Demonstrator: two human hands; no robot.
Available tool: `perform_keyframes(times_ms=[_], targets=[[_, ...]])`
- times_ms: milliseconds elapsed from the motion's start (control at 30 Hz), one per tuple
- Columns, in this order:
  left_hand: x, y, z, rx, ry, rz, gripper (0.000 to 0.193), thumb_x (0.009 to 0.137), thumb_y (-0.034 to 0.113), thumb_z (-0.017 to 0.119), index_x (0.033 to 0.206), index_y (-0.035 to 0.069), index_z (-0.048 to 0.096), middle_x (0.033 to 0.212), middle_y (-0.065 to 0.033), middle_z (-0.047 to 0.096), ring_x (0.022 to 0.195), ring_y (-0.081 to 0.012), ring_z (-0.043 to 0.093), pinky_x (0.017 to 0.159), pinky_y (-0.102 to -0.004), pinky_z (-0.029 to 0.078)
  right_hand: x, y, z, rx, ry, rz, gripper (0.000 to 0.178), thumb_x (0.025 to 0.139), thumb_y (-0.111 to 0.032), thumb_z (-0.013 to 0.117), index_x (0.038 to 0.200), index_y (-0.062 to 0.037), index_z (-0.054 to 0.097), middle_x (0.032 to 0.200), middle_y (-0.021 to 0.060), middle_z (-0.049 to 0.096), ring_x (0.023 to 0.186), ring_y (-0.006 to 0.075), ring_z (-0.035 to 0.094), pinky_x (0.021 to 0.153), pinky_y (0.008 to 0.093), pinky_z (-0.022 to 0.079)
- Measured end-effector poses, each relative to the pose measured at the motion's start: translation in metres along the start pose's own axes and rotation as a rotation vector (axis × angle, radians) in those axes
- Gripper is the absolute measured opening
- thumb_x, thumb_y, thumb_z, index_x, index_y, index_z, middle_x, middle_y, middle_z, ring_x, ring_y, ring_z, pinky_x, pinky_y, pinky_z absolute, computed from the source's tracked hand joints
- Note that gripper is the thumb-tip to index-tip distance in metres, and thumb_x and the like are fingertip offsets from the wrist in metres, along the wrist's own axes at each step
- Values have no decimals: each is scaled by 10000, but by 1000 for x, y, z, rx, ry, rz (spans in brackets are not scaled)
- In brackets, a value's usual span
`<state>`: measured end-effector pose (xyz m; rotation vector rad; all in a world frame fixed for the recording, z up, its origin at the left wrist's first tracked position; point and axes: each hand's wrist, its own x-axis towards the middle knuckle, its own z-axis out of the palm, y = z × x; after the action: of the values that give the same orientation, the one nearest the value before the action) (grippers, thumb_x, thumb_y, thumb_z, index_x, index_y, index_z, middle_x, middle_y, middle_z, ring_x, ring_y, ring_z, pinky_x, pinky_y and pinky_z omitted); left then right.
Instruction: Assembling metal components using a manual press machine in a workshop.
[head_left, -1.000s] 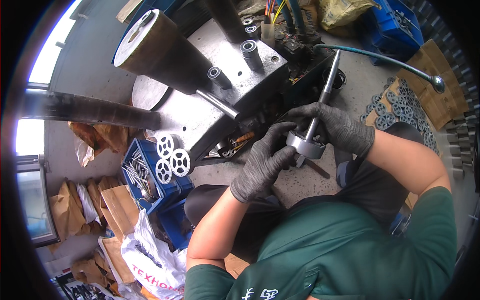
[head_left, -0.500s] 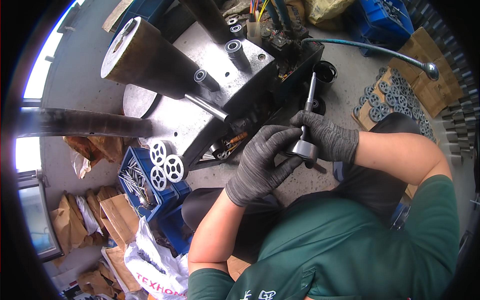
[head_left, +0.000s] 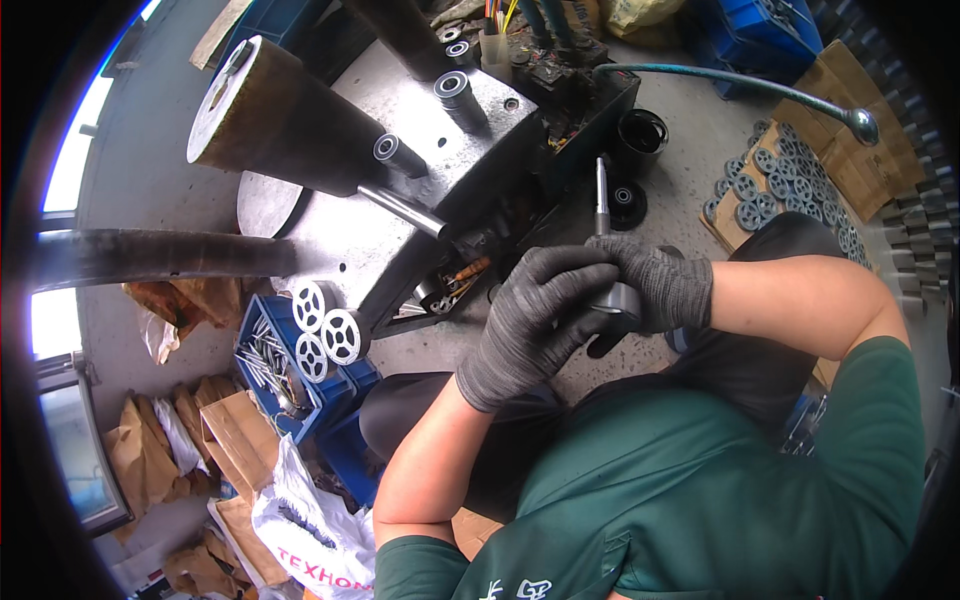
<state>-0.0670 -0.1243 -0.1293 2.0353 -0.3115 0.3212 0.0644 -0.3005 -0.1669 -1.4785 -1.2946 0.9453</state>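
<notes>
Both hands wear dark grey knitted gloves and meet before my torso. Between them is a metal shaft [head_left: 601, 197] with a thick round metal collar [head_left: 622, 301] at its near end. The shaft's bare end points away from me. My left hand [head_left: 540, 322] has its fingers and thumb closed about the left side of the collar. My right hand [head_left: 655, 285] wraps the part from the right, its fingers against the left hand's fingertips. Gloves hide the middle of the shaft, where it joins the collar.
Ahead stands a steel machine table [head_left: 330, 215] with thick columns, several bearings [head_left: 453, 88] and a loose rod [head_left: 402, 211]. Spoked metal wheels [head_left: 342, 337] rest by a blue bin [head_left: 283, 375] at left. More wheels lie on cardboard [head_left: 735, 222] at right. A bent hose [head_left: 730, 82] arches over.
My right hand has closed further around the part, covering the lower shaft that showed before. The shaft now stands more upright in view, its tip farther left. The whole view has shifted slightly.
</notes>
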Motion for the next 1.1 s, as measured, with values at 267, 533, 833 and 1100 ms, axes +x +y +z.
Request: perform_keyframes(times_ms=[267, 533, 833, 1100], targets=[[5, -2, 15, 167, 7, 136, 478, 819, 158, 791, 1285, 92, 710, 1163, -116, 700, 986, -351, 622, 891, -454, 511, -10, 27, 10, -537, -1, -147, 817, 629, -388, 991, 1287, -122, 587, 1250, 88, 611, 1161, 261, 620, 1027, 420, 523], [1, -7, 20, 199, 108, 87, 330, 925, 227, 693, 1217, 76, 721, 1112, -131, 699, 978, -346, 641, 863, -443, 532, 2, 21, 20, 496, 71, 324, 771, 628, -199, 970, 1268, -81, 556, 1152, 96, 638, 1075, 228, 662, 929, 415, 563], [-2, -12, 22, 199, 139, 81, 459, 1071, 438, 556, 1205, 26, 709, 1106, -161, 677, 983, -328, 658, 865, -420, 536, 11, 8, 25, 1578, 250, 635, 348, 951, -385, 668, 1206, -168, 573, 1080, 111, 632, 931, 278, 664, 658, 526, 565], [-4, -15, 26, 221, 162, 95, 379, 1033, 393, 583, 1207, 78, 704, 1062, -144, 671, 943, -353, 635, 831, -457, 521, 15, -5, 29, 1570, 373, 772, 302, 1000, -458, 550, 1125, -184, 571, 1010, 99, 623, 852, 263, 642, 593, 466, 516]])
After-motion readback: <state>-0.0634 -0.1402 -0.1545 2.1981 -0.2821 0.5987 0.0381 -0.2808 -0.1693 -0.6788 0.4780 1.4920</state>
